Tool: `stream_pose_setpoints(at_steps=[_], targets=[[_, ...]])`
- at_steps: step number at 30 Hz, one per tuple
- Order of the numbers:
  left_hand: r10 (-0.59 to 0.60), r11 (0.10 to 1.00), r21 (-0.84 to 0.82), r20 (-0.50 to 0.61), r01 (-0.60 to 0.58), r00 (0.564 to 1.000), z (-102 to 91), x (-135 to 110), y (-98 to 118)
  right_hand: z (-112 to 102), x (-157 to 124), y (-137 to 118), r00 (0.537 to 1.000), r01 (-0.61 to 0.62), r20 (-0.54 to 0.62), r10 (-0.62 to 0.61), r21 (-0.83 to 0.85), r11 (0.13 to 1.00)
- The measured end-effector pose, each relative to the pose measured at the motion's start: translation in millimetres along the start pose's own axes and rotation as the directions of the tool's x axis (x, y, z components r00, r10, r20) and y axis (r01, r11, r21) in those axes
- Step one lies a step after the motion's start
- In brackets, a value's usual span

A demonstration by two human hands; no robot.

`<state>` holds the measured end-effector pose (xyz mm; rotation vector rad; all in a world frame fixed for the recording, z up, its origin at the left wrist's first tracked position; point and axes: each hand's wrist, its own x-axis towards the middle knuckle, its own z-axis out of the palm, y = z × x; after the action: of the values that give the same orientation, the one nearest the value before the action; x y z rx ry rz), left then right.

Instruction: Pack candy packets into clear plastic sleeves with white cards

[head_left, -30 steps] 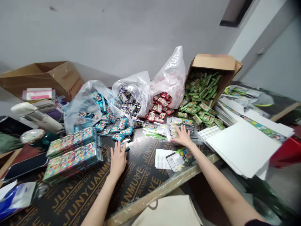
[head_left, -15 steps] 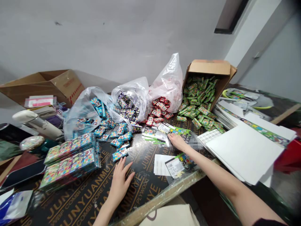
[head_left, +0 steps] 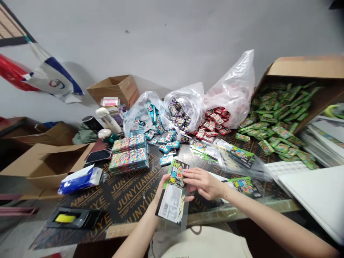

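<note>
A flat printed plastic pouch, black and green with a pale label panel, is held up above the table's near edge. My left hand grips its left side, with the thumb on the front. At the pouch's upper right, my right hand has its fingers on the printed face, closed on the edge. More flat pouches lie on the table to the right of my right hand. Behind the hands are blue-wrapped small packs and a fanned stack of printed pouches.
Clear bags spill purple packs and red packs along the wall. A tipped carton holds green packs. Wrapped multipacks, a phone and bottles stand left. White sheets lie right.
The view has swung left. My right hand has left the pouch stack and come to my left hand. A printed pouch is now held between them; my left hand was empty over the table.
</note>
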<state>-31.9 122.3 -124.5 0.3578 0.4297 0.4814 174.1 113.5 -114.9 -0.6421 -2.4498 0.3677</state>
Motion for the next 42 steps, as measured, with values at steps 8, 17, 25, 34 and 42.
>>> stream_pose_setpoints(at_steps=[8, 17, 25, 34, 42], targets=[[0.253, 0.945, 0.25, -0.145, -0.212, 0.956, -4.8, -5.5, -8.8, 10.5, 38.3, 14.9, 0.748, -0.471, -0.32, 0.582, 0.363, 0.804], [0.394, 0.757, 0.597, -0.094, -0.264, 0.914, 20.0, -14.4, 4.2, -11.1, 45.6, 10.1, 0.921, -0.39, 0.092, 0.379, 0.264, 0.882], [0.454, 0.837, 0.453, -0.261, -0.307, 0.852, 12.3, -4.9, 10.0, 14.7, 36.2, 21.1, 0.682, -0.422, -0.058, 0.729, 0.783, 0.457], [0.33, 0.874, 0.423, -0.152, -0.24, 0.932, 21.3, -18.1, 10.2, 11.2, 50.1, 0.1, 0.47, -0.455, -0.432, 0.77, 0.628, 0.631], [0.333, 0.824, 0.512, -0.092, -0.242, 0.938, 12.0, -19.0, 10.0, -6.6, 55.9, 1.2, 0.838, -0.431, -0.136, 0.529, 0.429, 0.794]])
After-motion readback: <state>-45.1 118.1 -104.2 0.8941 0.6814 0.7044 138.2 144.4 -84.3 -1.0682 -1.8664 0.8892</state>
